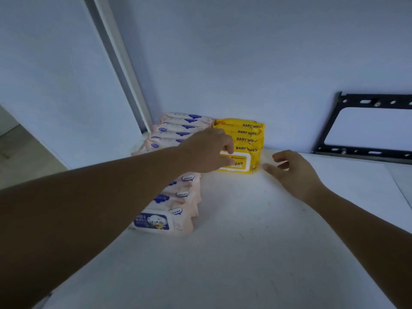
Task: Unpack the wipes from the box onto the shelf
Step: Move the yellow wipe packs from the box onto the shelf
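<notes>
While upright, pack (244,164) in left grip (207,150)

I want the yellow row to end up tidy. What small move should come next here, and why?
Probably the left hand should release the front yellow pack and draw back. That pack seems to stand on the shelf against the yellow row, beside the pink packs. The right hand hangs open to its right, touching nothing.
</notes>
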Demonstrator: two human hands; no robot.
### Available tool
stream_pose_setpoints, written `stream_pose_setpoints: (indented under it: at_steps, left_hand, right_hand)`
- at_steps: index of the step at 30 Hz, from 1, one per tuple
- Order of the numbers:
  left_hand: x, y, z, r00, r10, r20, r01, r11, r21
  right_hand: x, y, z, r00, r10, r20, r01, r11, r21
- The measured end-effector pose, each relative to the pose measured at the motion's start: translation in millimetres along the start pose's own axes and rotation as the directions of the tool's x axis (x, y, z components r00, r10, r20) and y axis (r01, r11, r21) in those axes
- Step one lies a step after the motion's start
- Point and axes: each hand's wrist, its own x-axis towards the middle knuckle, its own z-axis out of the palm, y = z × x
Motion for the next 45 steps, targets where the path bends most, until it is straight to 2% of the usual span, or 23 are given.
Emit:
stream_pose_setpoints:
  at_steps: [4, 9, 14, 21, 25, 29, 39, 45]
  left_hand:
    - [-12, 20, 6, 1.000, 0.022, -0.009, -0.023, 0.996, -0.087]
    - [-21, 59, 10, 0.997, 0.081, 0.003, -0.079, 0.984, -0.157]
    - [-32, 109, 12, 0.969, 0.241, 0.061, -0.222, 0.950, -0.220]
    - [-78, 200, 36, 0.857, 0.484, 0.175, -0.412, 0.849, -0.329]
    - [-117, 259, 55, 0.760, 0.595, 0.263, -0.472, 0.783, -0.406]
    - [-153, 323, 73, 0.668, 0.680, 0.301, -0.543, 0.723, -0.428]
    - [-246, 517, 145, 0.546, 0.750, 0.374, -0.617, 0.662, -0.425]
    - [-304, 606, 214, 0.454, 0.720, 0.524, -0.618, 0.679, -0.397]
  right_hand:
    - [-31, 9, -16, 0.999, -0.037, -0.027, 0.038, 0.999, 0.029]
    - [-89, 16, -41, 1.000, -0.008, -0.030, 0.008, 1.000, 0.004]
    - [-180, 21, -74, 0.991, 0.090, -0.097, -0.092, 0.996, -0.021]
    - [-339, 33, -102, 0.925, 0.290, -0.247, -0.315, 0.947, -0.069]
    - [-425, 44, -116, 0.862, 0.383, -0.332, -0.416, 0.909, -0.033]
    - [-499, 60, -135, 0.832, 0.415, -0.368, -0.482, 0.869, -0.111]
    - [-698, 159, -170, 0.700, 0.564, -0.437, -0.620, 0.785, 0.021]
    - [-804, 227, -164, 0.637, 0.714, -0.292, -0.717, 0.688, 0.118]
